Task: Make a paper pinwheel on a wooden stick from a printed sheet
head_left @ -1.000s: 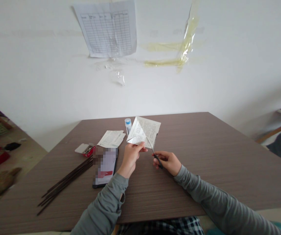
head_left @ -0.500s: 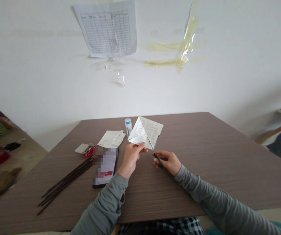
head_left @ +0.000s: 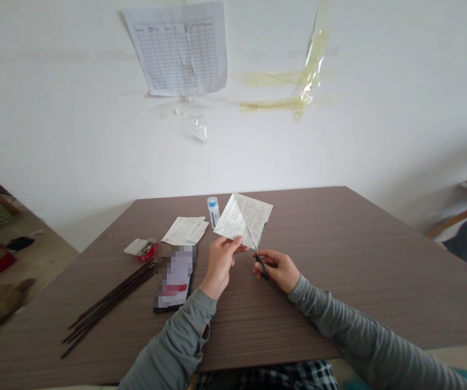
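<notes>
Left hand [head_left: 221, 262] pinches the folded printed paper [head_left: 244, 219] taut; right hand [head_left: 276, 269], grip closed around scissors [head_left: 258, 254], should cut steadily toward 11 o'clock, above the tabletop [head_left: 359, 271].

Office-like room — desk [head_left: 339, 254], wall timetable [head_left: 180, 49].

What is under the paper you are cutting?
Under the folded paper, held up by the left hand, is bare brown table. The right hand works scissors into it. The glue stick stands beside it; the table behind the paper is covered.
</notes>
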Tool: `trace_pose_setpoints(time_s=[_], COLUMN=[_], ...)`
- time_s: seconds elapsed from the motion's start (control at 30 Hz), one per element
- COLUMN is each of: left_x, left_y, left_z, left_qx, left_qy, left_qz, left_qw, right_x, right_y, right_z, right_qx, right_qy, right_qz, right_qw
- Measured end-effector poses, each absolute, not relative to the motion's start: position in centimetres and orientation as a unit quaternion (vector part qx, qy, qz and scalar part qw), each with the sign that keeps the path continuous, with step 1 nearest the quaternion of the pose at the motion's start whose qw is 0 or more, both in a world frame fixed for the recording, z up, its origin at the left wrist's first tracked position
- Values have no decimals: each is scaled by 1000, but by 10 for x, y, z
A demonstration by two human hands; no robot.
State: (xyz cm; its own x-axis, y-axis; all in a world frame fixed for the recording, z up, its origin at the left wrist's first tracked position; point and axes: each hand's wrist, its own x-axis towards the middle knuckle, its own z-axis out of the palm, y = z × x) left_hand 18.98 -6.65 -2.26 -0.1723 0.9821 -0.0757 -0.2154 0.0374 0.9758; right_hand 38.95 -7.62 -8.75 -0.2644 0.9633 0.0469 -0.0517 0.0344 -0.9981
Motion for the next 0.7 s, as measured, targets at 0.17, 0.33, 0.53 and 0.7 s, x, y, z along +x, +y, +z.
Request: trace_pose_setpoints(time_s=[0.17,0.33,0.53,0.7], left_x=[190,188,187,187], left_y=[-67,-66,-66,-66], left_z=[-20,-20,-19,-18], left_qx=[384,378,379,388], left_qy=[518,505,505,510], left_qz=[571,580,578,571], left_qw=[508,516,517,513], right_x=[391,394,394,393], right_y=[-75,-72,-74,-75], right_z=[-89,-92,-89,-85], right_qx=[-402,-396,-398,-397], right_qy=[-563,-571,-566,-559], right_qz=[566,568,566,573], right_qw=[448,441,448,448])
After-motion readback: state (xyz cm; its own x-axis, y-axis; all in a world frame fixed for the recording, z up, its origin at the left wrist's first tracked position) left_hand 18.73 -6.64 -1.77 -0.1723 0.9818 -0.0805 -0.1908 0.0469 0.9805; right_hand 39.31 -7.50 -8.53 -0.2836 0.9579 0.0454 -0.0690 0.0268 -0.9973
